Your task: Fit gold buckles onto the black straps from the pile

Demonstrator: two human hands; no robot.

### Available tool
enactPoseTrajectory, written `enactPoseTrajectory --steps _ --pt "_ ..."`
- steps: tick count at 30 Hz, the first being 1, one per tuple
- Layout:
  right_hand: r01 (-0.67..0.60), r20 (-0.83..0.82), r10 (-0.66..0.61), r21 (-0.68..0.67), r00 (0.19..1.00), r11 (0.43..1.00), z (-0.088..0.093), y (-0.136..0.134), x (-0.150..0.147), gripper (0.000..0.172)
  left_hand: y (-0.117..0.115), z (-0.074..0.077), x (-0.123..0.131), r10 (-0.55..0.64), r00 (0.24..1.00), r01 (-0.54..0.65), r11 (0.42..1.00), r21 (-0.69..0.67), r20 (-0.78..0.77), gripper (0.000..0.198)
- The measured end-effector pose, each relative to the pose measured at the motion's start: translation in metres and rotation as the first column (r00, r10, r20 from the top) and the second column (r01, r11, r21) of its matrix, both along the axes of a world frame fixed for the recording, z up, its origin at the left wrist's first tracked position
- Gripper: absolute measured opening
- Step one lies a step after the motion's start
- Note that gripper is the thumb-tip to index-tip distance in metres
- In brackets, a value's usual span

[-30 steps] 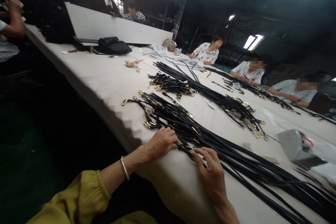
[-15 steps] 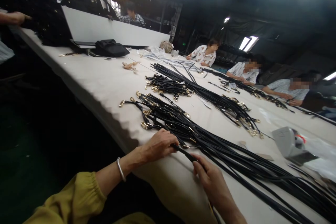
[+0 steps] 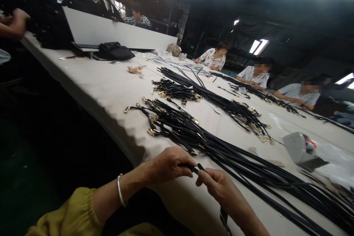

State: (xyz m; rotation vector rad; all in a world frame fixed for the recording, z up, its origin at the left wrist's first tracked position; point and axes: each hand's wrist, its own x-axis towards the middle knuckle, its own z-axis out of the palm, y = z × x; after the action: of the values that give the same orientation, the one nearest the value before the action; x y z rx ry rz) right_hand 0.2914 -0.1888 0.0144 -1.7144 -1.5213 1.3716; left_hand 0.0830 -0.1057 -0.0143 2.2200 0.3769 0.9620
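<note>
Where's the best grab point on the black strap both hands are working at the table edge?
Probably the bare run of the black strap between the left hand and right hand, pinched across its flat faces from the near table edge. It is lifted there; farther on it merges into the strap pile.

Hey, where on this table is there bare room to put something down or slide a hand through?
Bare cloth runs along the table's near edge, between the black bag and the clasp-ended straps. A narrower strip lies between that pile and the long strap bundle. It is crowded beside the left hand and right hand, which pinch one strap, and rightward to the grey device.
</note>
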Motion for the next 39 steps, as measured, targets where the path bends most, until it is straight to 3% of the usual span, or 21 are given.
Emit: enactPoseTrajectory --steps 3,9,18,24,27,32,35,39 --pt "-0.075 -0.066 0.07 -0.067 0.995 0.995 0.006 -0.003 0.001 0.057 -0.006 0.002 0.003 -0.029 0.999 0.03 0.999 -0.017 0.035 0.028" --pt "-0.205 -0.065 0.2 -0.081 0.978 0.975 0.024 -0.009 0.004 0.06 -0.013 0.008 0.004 -0.04 0.996 0.058 0.967 -0.249 0.078 0.023" --pt "-0.248 -0.184 0.214 -0.185 0.959 0.951 0.018 -0.008 0.002 0.058 -0.019 0.008 0.003 -0.11 0.994 0.11 0.993 -0.035 0.02 0.024" --pt "-0.263 -0.362 0.191 -0.16 0.912 0.951 0.006 -0.005 -0.001 0.061 -0.028 0.015 0.008 -0.025 0.999 0.026 0.999 0.04 -0.031 0.017" --pt "-0.208 -0.29 0.158 -0.15 0.944 0.966 -0.008 -0.009 0.0 0.061 -0.026 0.01 0.006 -0.012 0.997 0.018 0.997 0.081 -0.073 0.014" --pt "-0.092 -0.072 0.086 -0.077 0.994 0.993 -0.024 -0.018 0.001 0.059 -0.028 -0.004 0.003 0.063 0.961 -0.01 0.981 0.192 -0.271 0.023" --pt "-0.101 -0.15 0.089 -0.079 0.985 0.992 -0.036 -0.019 -0.005 0.062 -0.036 -0.008 0.007 0.102 0.923 -0.007 0.969 0.247 -0.372 0.022" --pt "-0.106 -0.376 0.029 -0.187 0.926 0.977 -0.043 -0.027 -0.011 0.058 -0.035 0.0 0.002 0.079 0.898 0.02 0.976 0.219 -0.433 0.019"
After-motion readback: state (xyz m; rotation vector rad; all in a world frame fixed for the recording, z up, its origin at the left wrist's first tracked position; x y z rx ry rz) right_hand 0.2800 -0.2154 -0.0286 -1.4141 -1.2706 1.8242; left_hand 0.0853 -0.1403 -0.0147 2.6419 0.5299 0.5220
